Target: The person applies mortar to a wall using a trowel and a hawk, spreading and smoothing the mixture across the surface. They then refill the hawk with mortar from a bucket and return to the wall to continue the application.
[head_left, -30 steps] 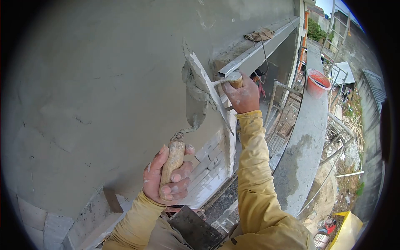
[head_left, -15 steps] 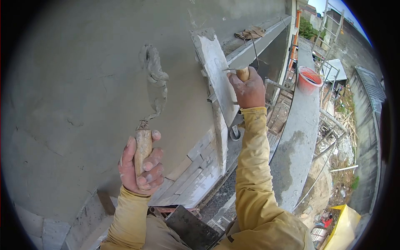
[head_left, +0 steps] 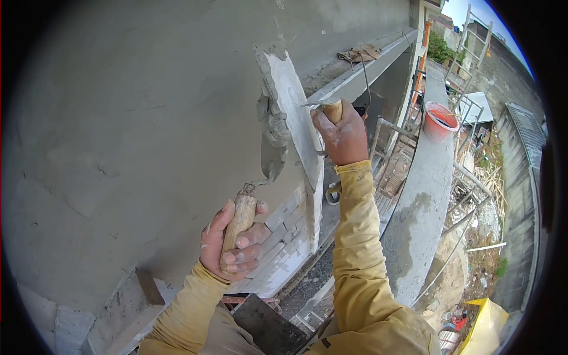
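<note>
My left hand [head_left: 242,251] is closed around the wooden handle of a trowel [head_left: 238,222]. Wet grey mortar [head_left: 274,127] sits on its narrow blade, which reaches up to the edge of a plastering float [head_left: 294,109]. That float has a long pale plate smeared with mortar along its far edge. My right hand [head_left: 346,136] grips its wooden handle, holding the plate steeply tilted between the wall and my arm. Behind both tools is the grey plastered wall [head_left: 136,118].
A red bucket [head_left: 441,121] stands on the long scaffold plank [head_left: 408,236] to the right. Bare blockwork [head_left: 281,239] shows low on the wall. A crumpled cloth [head_left: 360,53] lies on the ledge above. Metal scaffold frames and rubble-strewn ground lie beyond the plank.
My left hand has carried the mortar-loaded trowel right, bringing its blade against the float's edge in view. My right hand and the float have shifted slightly left.
</note>
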The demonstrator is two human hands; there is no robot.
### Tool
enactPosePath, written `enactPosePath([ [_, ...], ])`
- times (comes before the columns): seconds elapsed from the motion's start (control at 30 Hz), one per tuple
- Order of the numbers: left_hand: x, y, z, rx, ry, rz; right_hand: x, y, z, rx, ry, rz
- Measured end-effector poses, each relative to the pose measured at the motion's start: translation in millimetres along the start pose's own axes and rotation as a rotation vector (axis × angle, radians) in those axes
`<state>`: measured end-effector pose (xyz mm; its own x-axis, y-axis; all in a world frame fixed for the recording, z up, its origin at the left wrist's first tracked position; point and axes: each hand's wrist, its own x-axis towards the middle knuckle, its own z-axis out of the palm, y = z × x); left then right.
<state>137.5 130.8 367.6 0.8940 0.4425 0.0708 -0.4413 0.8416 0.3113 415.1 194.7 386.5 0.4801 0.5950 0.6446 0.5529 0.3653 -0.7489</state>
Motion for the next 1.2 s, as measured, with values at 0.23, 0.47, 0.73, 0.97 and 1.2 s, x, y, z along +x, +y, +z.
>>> enactPosePath([
  [0.23,1.4,15.9,-3.0,-0.119,-0.160,0.036,-7.4,12.0,-32.6,-0.413,-0.052,-0.134],
  [0.47,16.2,17.6,-7.3,0.067,0.010,0.050,-57.3,20.8,-129.0,-0.850,-0.186,0.025],
  [0.73,40.4,-15.5,-24.2,0.696,0.329,-0.110,-75.3,2.9,-198.2,-1.053,-0.356,-0.004],
  [0.97,50.4,-25.3,-46.4,0.674,0.421,-0.293,-76.0,-0.3,-228.4,-1.197,-0.563,0.018],
  [1.2,54.0,-19.2,-62.2,0.732,0.412,-0.394,-74.9,15.9,-270.0,-1.132,-0.858,-0.254],
])
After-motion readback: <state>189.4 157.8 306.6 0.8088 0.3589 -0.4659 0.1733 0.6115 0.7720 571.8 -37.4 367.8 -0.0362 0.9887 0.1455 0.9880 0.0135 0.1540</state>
